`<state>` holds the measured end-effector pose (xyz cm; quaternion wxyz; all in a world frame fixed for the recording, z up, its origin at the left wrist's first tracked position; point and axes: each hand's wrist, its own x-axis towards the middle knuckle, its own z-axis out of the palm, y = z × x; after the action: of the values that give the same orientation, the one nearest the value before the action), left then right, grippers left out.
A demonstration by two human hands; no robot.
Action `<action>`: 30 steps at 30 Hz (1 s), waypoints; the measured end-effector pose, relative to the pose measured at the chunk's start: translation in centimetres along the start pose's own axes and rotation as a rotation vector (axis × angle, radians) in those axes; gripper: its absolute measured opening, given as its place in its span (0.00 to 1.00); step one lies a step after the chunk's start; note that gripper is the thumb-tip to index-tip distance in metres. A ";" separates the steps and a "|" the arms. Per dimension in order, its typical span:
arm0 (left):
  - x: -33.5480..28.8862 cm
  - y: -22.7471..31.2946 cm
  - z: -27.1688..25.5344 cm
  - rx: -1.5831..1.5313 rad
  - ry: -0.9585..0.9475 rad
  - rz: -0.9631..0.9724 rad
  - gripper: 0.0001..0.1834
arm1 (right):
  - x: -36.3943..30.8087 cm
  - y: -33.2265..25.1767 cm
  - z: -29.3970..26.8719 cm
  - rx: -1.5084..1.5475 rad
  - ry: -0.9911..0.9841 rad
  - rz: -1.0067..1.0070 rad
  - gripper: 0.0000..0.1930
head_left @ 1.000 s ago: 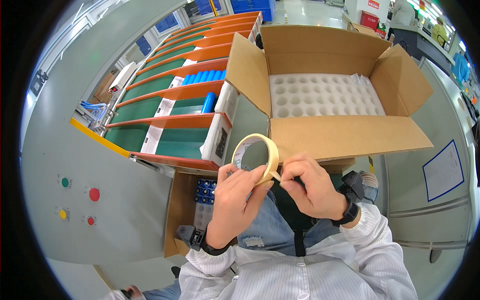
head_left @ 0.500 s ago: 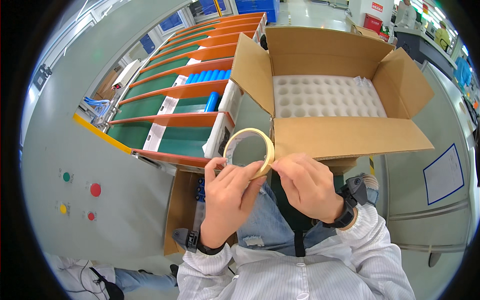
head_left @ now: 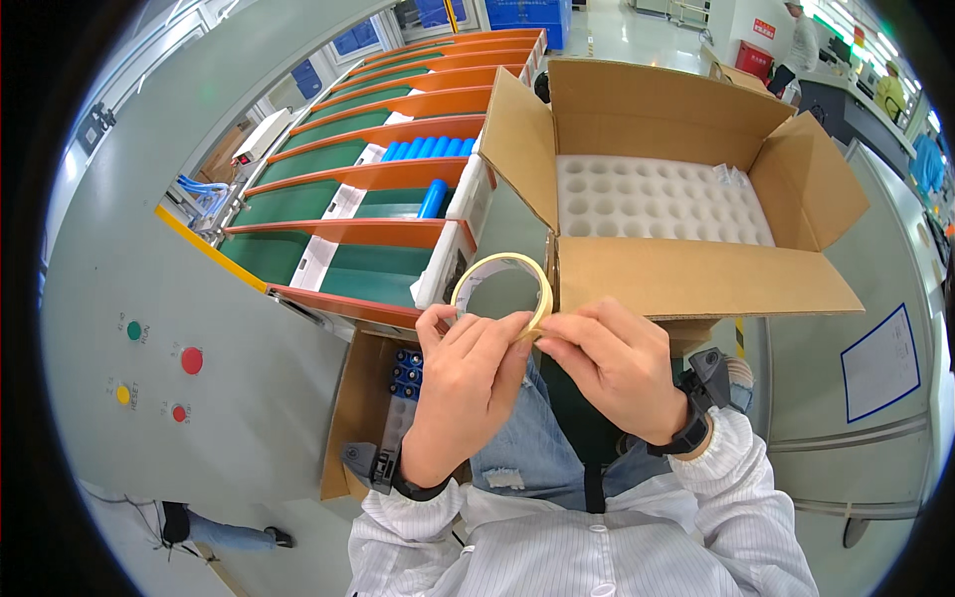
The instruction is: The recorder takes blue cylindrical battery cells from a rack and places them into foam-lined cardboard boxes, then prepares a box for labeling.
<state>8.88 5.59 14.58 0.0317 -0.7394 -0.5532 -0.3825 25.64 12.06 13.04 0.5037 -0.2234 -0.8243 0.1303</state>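
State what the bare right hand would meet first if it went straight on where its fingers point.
Most likely the pale yellow, ring-shaped roll of tape, held in the bare left hand; depth at the rim is hard to judge.

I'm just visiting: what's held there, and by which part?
A pale yellow tape roll: left hand grips its lower rim; right hand pinches at its lower right edge.
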 end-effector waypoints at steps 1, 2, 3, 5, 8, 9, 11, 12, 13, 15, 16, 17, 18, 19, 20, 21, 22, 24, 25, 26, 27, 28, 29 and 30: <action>-0.1 -0.4 0.3 0.032 0.036 0.044 0.08 | 0.1 -0.2 -0.2 -0.030 -0.006 0.004 0.09; -0.1 -0.4 0.3 0.036 0.037 0.041 0.08 | 0.2 -0.2 -0.2 -0.026 -0.007 0.002 0.09; -0.2 -0.5 0.3 0.022 0.032 0.018 0.07 | 0.3 -0.1 -0.2 -0.079 -0.026 -0.044 0.09; -0.4 -0.3 0.1 0.033 0.037 -0.017 0.06 | 0.7 -0.2 -0.3 -0.108 -0.045 -0.107 0.10; -1.0 0.2 0.1 -0.266 0.076 -0.166 0.05 | 0.8 -0.1 0.3 -0.174 0.034 -0.302 0.13; -1.5 0.2 -0.1 -0.343 0.055 -0.229 0.05 | 0.6 -0.1 0.5 -0.209 0.026 -0.359 0.14; -2.7 -0.3 -0.1 -0.394 0.059 -0.306 0.05 | 0.1 -0.1 1.2 -0.236 0.008 -0.456 0.15; -3.4 -0.9 0.0 -0.368 0.154 -0.443 0.06 | -0.4 -0.5 1.8 -0.197 0.012 -0.477 0.15; -4.3 -2.0 -0.1 -0.341 0.255 -0.577 0.07 | -0.9 -1.2 2.3 -0.153 0.004 -0.537 0.14; -6.1 -5.3 -1.3 -0.278 0.480 -0.614 0.10 | -1.6 -1.8 2.4 -0.077 -0.009 -0.601 0.11; -7.1 -6.5 -2.5 -0.106 0.616 -0.551 0.11 | -1.9 -1.7 2.2 -0.007 -0.044 -0.539 0.11; -7.7 -7.6 -4.5 0.237 0.635 -0.499 0.11 | -2.3 -1.2 2.2 0.024 -0.028 -0.446 0.12; -8.3 -8.8 -7.0 0.570 0.640 -0.439 0.11 | -2.7 -0.8 1.9 0.047 -0.014 -0.351 0.13; -9.3 -9.9 -9.6 0.817 0.644 -0.394 0.10 | -3.2 -0.5 1.7 0.071 -0.043 -0.262 0.12; -10.7 -10.8 -12.5 1.075 0.638 -0.345 0.10 | -3.6 -0.7 1.8 0.097 -0.042 -0.273 0.12; -12.4 -12.7 -14.1 1.191 0.602 -0.373 0.09 | -4.2 -0.4 2.2 0.090 -0.055 -0.205 0.12; -13.3 -14.4 -15.4 1.292 0.579 -0.383 0.09 | -4.5 -0.5 1.7 0.062 -0.052 -0.140 0.11; -15.6 -16.7 -17.9 1.363 0.530 -0.399 0.09 | -5.2 -0.6 2.0 0.095 -0.063 -0.119 0.10; -16.4 -17.8 -18.7 1.422 0.480 -0.411 0.10 | -5.6 -0.5 2.0 0.131 -0.100 -0.103 0.10; -17.1 -19.0 -19.0 1.417 0.477 -0.405 0.10 | -6.0 -0.4 1.8 0.158 -0.136 -0.083 0.10; -17.2 -20.2 -18.8 1.442 0.378 -0.423 0.11 | -6.4 -0.3 1.6 0.160 -0.130 -0.038 0.09; -17.3 -21.3 -18.6 1.462 0.280 -0.435 0.13 | -6.7 0.1 1.6 0.141 -0.122 -0.024 0.09; -16.9 -21.7 -17.0 1.406 0.373 -0.381 0.16 | -7.3 1.2 1.4 0.162 -0.133 0.027 0.09; -16.7 -21.0 -15.2 1.330 0.459 -0.325 0.21 | -8.3 2.0 0.7 0.171 -0.138 0.091 0.09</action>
<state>-18.44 -6.73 7.32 0.5333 -0.3727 -0.7513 -0.1105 28.71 9.66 5.41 0.4565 -0.2073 -0.8319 0.2379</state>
